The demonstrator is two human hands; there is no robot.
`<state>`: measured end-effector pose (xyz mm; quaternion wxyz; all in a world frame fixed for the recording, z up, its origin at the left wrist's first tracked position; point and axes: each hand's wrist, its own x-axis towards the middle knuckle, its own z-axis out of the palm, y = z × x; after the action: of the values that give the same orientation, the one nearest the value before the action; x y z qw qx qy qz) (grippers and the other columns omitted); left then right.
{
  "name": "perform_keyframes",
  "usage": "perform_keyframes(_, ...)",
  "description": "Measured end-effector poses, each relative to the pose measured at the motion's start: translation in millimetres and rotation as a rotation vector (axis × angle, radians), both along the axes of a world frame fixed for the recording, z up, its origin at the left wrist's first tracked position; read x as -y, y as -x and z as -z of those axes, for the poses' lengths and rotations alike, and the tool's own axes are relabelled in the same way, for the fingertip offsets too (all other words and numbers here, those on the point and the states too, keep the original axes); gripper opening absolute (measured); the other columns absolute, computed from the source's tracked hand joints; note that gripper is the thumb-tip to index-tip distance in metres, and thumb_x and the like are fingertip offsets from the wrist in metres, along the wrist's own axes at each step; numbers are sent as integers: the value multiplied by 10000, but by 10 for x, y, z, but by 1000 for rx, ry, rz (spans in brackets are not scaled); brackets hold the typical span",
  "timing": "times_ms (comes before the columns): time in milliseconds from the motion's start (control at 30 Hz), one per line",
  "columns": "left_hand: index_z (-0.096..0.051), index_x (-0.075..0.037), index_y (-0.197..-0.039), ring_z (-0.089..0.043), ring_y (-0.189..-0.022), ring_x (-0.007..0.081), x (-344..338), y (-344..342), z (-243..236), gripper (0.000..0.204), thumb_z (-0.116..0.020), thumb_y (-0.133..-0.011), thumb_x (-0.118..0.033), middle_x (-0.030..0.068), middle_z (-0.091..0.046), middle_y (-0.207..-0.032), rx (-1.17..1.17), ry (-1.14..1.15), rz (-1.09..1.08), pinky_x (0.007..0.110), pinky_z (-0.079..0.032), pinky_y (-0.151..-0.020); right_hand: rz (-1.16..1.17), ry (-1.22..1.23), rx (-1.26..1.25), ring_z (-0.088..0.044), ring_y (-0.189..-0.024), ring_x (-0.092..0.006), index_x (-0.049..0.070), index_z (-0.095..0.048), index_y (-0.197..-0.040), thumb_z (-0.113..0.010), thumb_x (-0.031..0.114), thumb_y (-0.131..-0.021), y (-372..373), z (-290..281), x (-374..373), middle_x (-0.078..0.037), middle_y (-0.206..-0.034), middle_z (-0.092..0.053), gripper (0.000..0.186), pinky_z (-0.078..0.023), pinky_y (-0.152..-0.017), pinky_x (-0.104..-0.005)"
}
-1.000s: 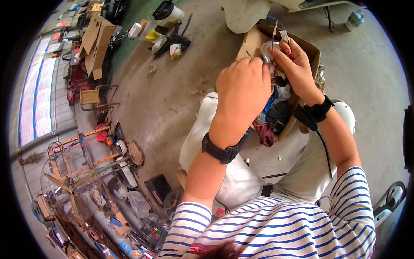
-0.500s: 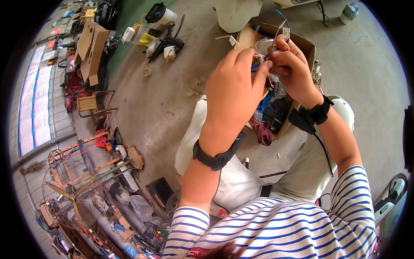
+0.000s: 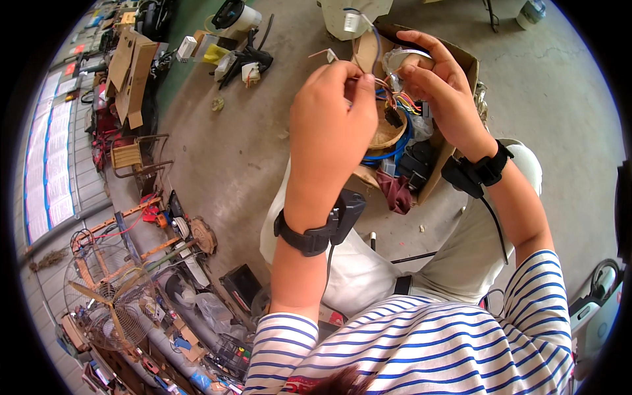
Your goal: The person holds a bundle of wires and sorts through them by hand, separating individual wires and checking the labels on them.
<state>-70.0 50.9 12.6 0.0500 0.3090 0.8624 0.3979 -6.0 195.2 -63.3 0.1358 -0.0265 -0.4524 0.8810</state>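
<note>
Over the open cardboard box, my left hand [image 3: 336,115] is closed in a pinch on a bundle of thin wires [image 3: 376,52]. A blue-grey wire loops up from the pinch and carries a white tag [image 3: 352,24]. Another wire end with a small white tag [image 3: 331,56] sticks out to the left. My right hand [image 3: 444,92] is beside it with the index finger stretched out and apart from the thumb. Whether a thin wire touches its thumb is too small to tell. Below the hands, coloured wires with a dark connector [image 3: 394,117] hang over a round tan container [image 3: 388,137].
The cardboard box [image 3: 469,62] also holds blue cable, black parts [image 3: 417,161] and a dark red cloth [image 3: 395,192]. A white bucket [image 3: 245,18] and black tool-like parts [image 3: 257,64] lie on the floor. At left are a fan [image 3: 108,304] and clutter.
My right hand has let go of the tagged wire, and its fingers have spread. The tagged wire now leans left above my left hand, which has shifted a little left.
</note>
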Motion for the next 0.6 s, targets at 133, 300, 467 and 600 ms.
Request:
perform_keyframes(133, -590, 21, -809, -592, -693, 313, 29, 13, -52, 171, -568, -851, -143, 149, -599, -757, 87, 104, -53, 375, -448, -619, 143, -225, -32, -577, -862, -50, 28, -472, -1219, -587, 54, -872, -49, -14, 58, -25, -925, -603, 367, -462, -749, -221)
perform_keyframes(300, -543, 43, -823, -420, -562, 128, 27, -27, -64, 269, -533, -885, -218, 89, -474, -600, 115, 215, -7, 286, -356, -537, 467, -1164, -253, -615, -909, -161, 56, -636, -966, -645, -9, -761, -25, 12, -53, -69, -954, -617, 216, -489, -751, -286)
perform_keyframes(467, -594, 20, -773, -579, -710, 387, 17, -60, -105, 237, -529, -841, -198, 203, -591, -754, 147, 316, 33, 422, -446, -628, 561, -1303, -596, -613, -883, -198, 49, -653, -968, -674, 8, -700, 11, 38, -80, -70, -1074, -605, 272, -495, -796, -314)
perform_keyframes(600, -518, 44, -823, -361, -541, 174, 53, -48, -71, 277, -532, -883, -226, 135, -418, -600, 175, 320, 86, 311, -333, -515, 386, -1089, -513, -611, -870, -210, 36, -663, -965, -671, -2, -714, -22, 81, -22, -86, -1091, -574, 254, -506, -781, -307)
